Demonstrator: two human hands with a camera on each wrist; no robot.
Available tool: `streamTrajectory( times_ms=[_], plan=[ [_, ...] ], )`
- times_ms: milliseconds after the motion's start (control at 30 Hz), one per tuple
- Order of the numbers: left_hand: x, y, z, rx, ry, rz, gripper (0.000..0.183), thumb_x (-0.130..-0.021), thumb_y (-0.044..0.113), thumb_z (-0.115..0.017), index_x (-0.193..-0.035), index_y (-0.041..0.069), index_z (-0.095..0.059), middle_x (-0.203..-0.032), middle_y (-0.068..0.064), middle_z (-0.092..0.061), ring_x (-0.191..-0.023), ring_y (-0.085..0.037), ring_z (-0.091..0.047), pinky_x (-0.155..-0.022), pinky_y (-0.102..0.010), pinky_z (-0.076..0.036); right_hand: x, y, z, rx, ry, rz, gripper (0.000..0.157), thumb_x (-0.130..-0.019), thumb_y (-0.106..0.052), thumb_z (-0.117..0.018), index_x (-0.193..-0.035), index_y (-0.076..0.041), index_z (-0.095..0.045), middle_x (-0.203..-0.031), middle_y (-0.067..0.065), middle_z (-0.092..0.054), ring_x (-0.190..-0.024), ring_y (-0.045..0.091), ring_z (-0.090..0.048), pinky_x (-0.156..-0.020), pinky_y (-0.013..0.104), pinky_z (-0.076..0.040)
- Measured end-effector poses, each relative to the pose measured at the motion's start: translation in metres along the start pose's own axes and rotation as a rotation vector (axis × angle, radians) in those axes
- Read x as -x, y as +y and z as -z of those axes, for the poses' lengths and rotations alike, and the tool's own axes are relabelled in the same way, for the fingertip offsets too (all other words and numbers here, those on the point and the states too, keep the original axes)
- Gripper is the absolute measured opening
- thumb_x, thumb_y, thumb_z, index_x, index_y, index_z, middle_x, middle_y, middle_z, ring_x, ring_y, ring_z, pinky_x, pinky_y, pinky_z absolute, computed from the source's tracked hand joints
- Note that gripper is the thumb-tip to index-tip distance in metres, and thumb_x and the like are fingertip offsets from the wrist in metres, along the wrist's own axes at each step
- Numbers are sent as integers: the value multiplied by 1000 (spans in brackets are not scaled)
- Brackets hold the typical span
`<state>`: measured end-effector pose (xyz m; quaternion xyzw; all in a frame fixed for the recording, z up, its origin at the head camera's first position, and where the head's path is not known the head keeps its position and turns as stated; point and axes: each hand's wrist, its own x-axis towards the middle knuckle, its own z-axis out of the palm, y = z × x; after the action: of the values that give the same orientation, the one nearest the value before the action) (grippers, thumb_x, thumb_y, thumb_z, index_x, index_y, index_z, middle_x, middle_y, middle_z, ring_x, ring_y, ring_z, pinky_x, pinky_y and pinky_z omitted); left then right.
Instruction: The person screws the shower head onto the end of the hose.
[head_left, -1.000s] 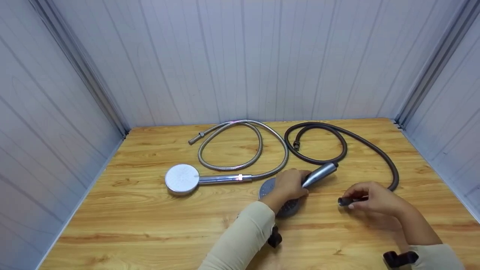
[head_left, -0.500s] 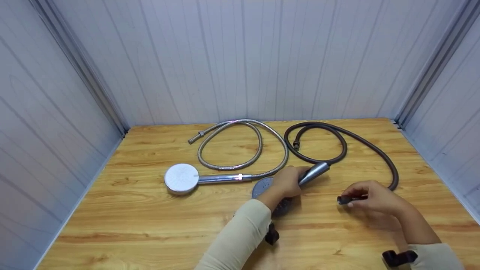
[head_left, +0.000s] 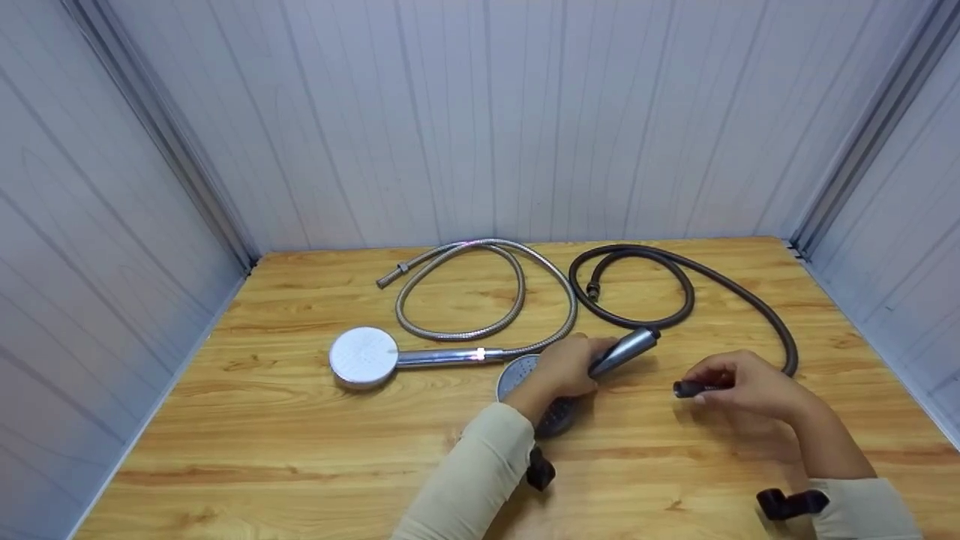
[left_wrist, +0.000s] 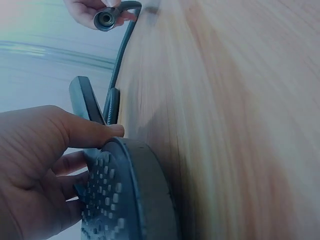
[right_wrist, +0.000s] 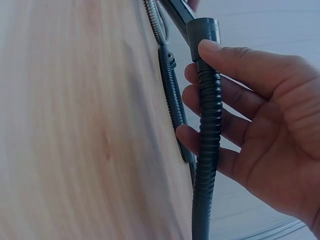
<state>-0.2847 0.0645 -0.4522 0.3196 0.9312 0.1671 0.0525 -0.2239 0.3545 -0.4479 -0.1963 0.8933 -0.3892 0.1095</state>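
Note:
My left hand [head_left: 568, 365] grips a dark grey shower head [left_wrist: 107, 195] around its neck, with the silver-topped handle [head_left: 626, 351] slanting up to the right. In the left wrist view its nubbed spray face shows beside my thumb. Over on the right, my right hand [head_left: 750, 386] pinches the end of a black shower hose [right_wrist: 207, 115] between thumb and fingers. The hose's connector [head_left: 684, 389] points left toward the handle, with a gap between them. Its open round end [left_wrist: 105, 19] faces the left wrist camera.
To the left lies a chrome shower head [head_left: 364, 358] joined to a looped silver hose [head_left: 459, 337]. The black hose coils at the back right, its other end fitting [head_left: 593, 290] lying inside the loop. Panelled walls [head_left: 480, 127] enclose the wooden table [head_left: 300, 450] on three sides.
My left hand has shifted a little left with the grey shower head. My right hand has risen slightly, lifting the black hose's connector.

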Motion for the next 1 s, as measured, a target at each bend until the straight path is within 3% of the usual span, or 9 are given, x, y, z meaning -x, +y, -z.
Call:
streamTrajectory(
  times_ms=[333,733,1000],
  plan=[
    [9,-12,6,122,-9,-30,75,-73,3,-81,-141,26,-55,-123,0,-65,-99,-11,-56,-87,-24,-45,1,-2,4,37,9,2,23,-86,-18,-75,-107,-11,-72,-98,3,-69,-80,15,-59,-69,29,-48],
    [23,-24,16,164,12,-56,75,-73,-3,-79,-138,26,-57,-122,-2,-65,-96,-12,-55,-85,-26,-45,0,-10,8,30,51,5,24,-86,-17,-75,-107,-7,-72,-90,7,-65,-74,18,-56,-64,29,-49],
    [33,-31,21,200,30,-109,75,-70,-4,-80,-137,23,-58,-123,-2,-66,-92,-11,-54,-82,-23,-45,0,-20,7,30,62,3,24,-85,-14,-76,-107,-5,-72,-93,7,-67,-77,16,-58,-65,28,-49]
  ],
)
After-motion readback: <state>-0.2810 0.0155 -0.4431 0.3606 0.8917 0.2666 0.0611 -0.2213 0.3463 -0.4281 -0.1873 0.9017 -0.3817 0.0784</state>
